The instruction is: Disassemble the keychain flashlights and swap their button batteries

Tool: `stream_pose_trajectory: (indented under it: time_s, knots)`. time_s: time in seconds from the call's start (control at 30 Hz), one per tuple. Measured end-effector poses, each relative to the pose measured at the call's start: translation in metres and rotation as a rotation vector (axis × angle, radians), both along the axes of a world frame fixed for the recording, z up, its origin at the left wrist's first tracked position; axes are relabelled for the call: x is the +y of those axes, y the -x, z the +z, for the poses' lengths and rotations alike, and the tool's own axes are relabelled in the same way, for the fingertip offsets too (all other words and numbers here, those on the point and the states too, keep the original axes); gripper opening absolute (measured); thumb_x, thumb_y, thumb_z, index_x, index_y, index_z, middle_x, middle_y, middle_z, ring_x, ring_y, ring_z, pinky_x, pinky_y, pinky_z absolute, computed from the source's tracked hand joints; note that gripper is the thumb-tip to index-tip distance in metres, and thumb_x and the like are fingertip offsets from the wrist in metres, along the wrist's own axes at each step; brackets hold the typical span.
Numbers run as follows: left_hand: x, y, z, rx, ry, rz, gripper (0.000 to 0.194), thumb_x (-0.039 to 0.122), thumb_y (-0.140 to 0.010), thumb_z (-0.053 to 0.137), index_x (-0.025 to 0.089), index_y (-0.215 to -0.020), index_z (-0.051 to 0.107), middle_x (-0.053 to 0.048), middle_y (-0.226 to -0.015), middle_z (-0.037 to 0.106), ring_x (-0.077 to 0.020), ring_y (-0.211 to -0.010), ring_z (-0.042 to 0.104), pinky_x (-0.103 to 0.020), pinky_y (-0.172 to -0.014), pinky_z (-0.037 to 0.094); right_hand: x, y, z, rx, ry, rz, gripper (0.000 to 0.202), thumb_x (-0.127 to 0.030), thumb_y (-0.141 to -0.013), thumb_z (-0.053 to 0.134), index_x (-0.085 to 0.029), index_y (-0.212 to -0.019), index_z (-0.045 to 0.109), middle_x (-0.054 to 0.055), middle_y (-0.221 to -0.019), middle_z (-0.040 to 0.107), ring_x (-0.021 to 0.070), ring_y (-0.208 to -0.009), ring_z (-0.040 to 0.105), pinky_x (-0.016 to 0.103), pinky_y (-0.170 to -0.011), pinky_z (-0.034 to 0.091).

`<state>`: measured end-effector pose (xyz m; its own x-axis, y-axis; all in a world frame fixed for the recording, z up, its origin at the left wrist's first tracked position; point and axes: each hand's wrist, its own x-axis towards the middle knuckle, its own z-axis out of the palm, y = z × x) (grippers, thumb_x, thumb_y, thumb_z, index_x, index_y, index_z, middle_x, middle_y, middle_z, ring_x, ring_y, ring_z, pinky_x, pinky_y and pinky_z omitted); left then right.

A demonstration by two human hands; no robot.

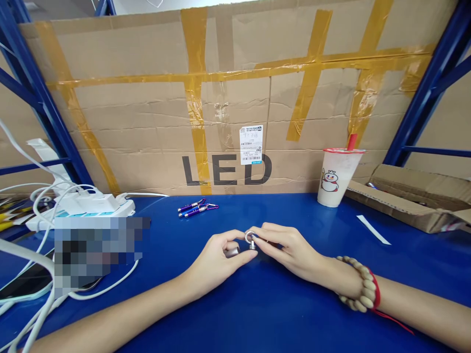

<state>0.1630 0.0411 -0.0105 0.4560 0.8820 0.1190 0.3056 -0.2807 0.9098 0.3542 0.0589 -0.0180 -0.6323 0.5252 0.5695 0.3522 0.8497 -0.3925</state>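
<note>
My left hand (217,255) is closed around a small silver metal cylinder (232,252), mostly hidden by the fingers. Its thumb and index fingertips meet a silver metal ring (249,237) with a short metal fitting (252,246) at its lower side. From the right, my right hand (289,245) pinches at the same ring with its fingertips. Whether the cylinder and the ring are joined cannot be seen. Beyond the hands lie several slim blue and purple metal penlights (196,210) with small clips.
At left, a white power strip (125,208) sits among tangled white cables, with a phone (27,279) near it. A drink cup (336,181) with a red straw stands back right. Farther right are an open cardboard box (405,208) and a white strip (373,230). A large taped carton (147,127) forms the back wall.
</note>
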Motion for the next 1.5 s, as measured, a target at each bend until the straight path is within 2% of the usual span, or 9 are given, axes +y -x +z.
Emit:
stream_pose_trajectory:
  time_s: [0.2, 0.37, 0.43, 0.63, 0.8, 0.93, 1.1, 1.5]
  knots:
    - [0.0021, 0.0013, -0.0038, -0.032, -0.032, -0.008, 0.025, 0.034, -0.081, 0.058, 0.013, -0.095, 0.063, 0.007, -0.055, 0.038, -0.0046, -0.048, 0.027, -0.019, -0.047, 0.024, -0.0011, -0.0015, 0.0015, 0.012, -0.012, -0.013, 0.024, -0.026, -0.097, 0.038, -0.017, -0.1, 0.06, 0.001, -0.077, 0.055, 0.0091, -0.068, 0.048, 0.018, -0.063, 0.039]
    - [0.0024, 0.0009, -0.0039, -0.064, -0.032, -0.04, 0.02, 0.029, -0.08, 0.059, 0.012, -0.09, 0.063, -0.001, -0.077, 0.059, -0.0085, -0.066, 0.048, -0.019, -0.061, 0.038, -0.0018, -0.0007, 0.0008, 0.0, 0.032, 0.005, 0.024, -0.026, -0.097, 0.038, -0.017, -0.098, 0.061, 0.001, -0.078, 0.055, 0.0089, -0.069, 0.048, 0.018, -0.064, 0.039]
    - [0.0026, 0.0002, -0.0041, -0.068, -0.026, -0.027, 0.017, 0.026, -0.079, 0.06, 0.011, -0.086, 0.062, -0.003, -0.08, 0.061, -0.0105, -0.072, 0.051, -0.019, -0.065, 0.04, -0.0019, -0.0003, -0.0001, -0.004, 0.043, 0.006, 0.023, -0.026, -0.097, 0.039, -0.018, -0.099, 0.061, 0.001, -0.078, 0.054, 0.009, -0.069, 0.048, 0.019, -0.064, 0.039]
    - [0.0031, -0.0006, -0.0057, -0.08, -0.018, 0.009, 0.015, 0.025, -0.076, 0.063, 0.013, -0.073, 0.055, 0.004, -0.063, 0.053, -0.0046, -0.053, 0.042, -0.016, -0.053, 0.035, -0.0021, 0.0001, 0.0004, -0.02, 0.057, 0.027, 0.022, -0.025, -0.097, 0.039, -0.019, -0.099, 0.06, 0.0, -0.078, 0.053, 0.0089, -0.068, 0.047, 0.018, -0.064, 0.038]
    - [0.0027, 0.0006, -0.002, -0.021, 0.029, 0.0, 0.019, 0.029, -0.078, 0.062, 0.013, -0.089, 0.062, 0.007, -0.053, 0.047, -0.004, -0.043, 0.038, -0.017, -0.045, 0.032, -0.0025, 0.0005, 0.003, -0.005, 0.048, -0.002, 0.024, -0.026, -0.098, 0.037, -0.018, -0.098, 0.06, 0.001, -0.079, 0.055, 0.0094, -0.07, 0.048, 0.019, -0.065, 0.039]
    - [0.0049, 0.002, -0.0037, -0.035, 0.003, -0.014, 0.023, 0.034, -0.079, 0.061, 0.012, -0.086, 0.064, 0.005, -0.053, 0.049, -0.0046, -0.043, 0.04, -0.018, -0.046, 0.034, -0.0029, 0.0005, 0.0037, 0.004, 0.039, -0.023, 0.024, -0.027, -0.098, 0.038, -0.018, -0.099, 0.06, 0.001, -0.08, 0.056, 0.01, -0.07, 0.049, 0.019, -0.066, 0.039]
    - [0.0054, 0.003, -0.0068, -0.041, 0.008, 0.004, 0.028, 0.037, -0.079, 0.061, 0.013, -0.09, 0.066, 0.006, -0.048, 0.044, -0.0051, -0.041, 0.038, -0.018, -0.046, 0.032, -0.0029, 0.0002, 0.0039, -0.009, 0.043, -0.007, 0.024, -0.026, -0.098, 0.037, -0.019, -0.099, 0.06, 0.001, -0.081, 0.057, 0.0104, -0.072, 0.049, 0.02, -0.068, 0.04]
    - [0.0044, 0.0022, -0.0013, -0.083, 0.048, 0.001, 0.035, 0.042, -0.079, 0.061, 0.011, -0.093, 0.068, 0.006, -0.048, 0.043, -0.005, -0.043, 0.036, -0.019, -0.047, 0.031, -0.0003, -0.0003, 0.0007, -0.008, -0.027, -0.062, 0.025, -0.028, -0.098, 0.037, -0.018, -0.102, 0.06, 0.002, -0.08, 0.057, 0.0097, -0.07, 0.051, 0.019, -0.065, 0.041]
